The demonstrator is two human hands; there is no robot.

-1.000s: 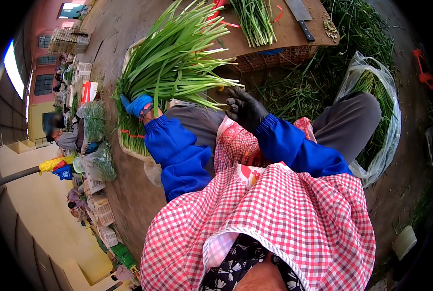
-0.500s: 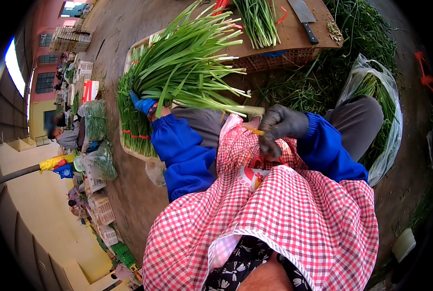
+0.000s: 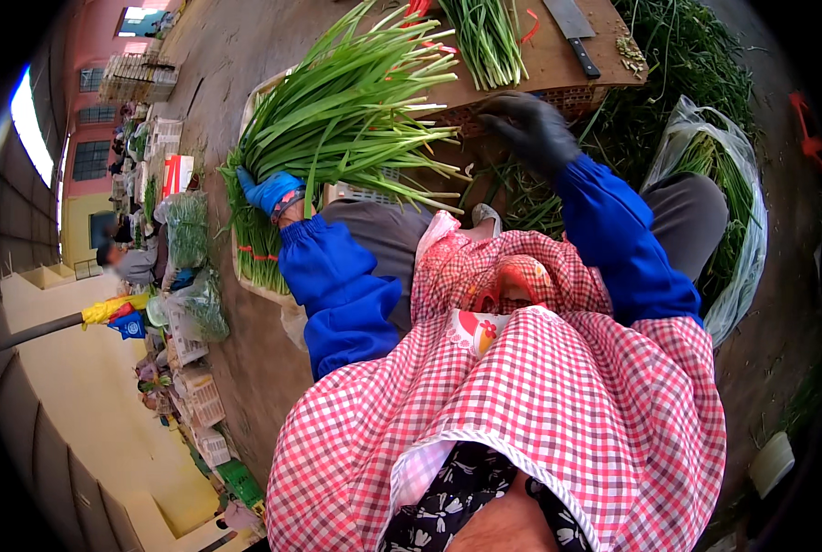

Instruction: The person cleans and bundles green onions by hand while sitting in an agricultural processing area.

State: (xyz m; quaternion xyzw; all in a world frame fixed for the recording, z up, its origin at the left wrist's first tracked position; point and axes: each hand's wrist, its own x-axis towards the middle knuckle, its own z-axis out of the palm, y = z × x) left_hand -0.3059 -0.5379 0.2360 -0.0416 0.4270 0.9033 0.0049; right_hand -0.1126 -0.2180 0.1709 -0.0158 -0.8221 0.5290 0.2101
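My left hand (image 3: 275, 192), in a blue glove, is closed around the leafy end of a large bunch of garlic chives (image 3: 346, 129). The pale cut stems fan out to the right. My right hand (image 3: 532, 133), in a dark grey glove, is beside the board's near edge, right of the stem ends. Its fingers are apart and nothing shows in them. Under and left of the held bunch stands a pale crate (image 3: 248, 109) with more chives, some tied with red bands (image 3: 262, 257).
A wooden board (image 3: 558, 64) on a crate carries a chive bundle (image 3: 486, 41) and a cleaver (image 3: 576, 37). Loose greens (image 3: 678, 55) are heaped behind it. A clear plastic bag of greens (image 3: 733, 198) stands by my right knee. People and crates line the far left.
My right hand has moved from above my lap, away from me, toward the board. The yellow strip it held no longer shows. My left hand and bunch have shifted slightly.
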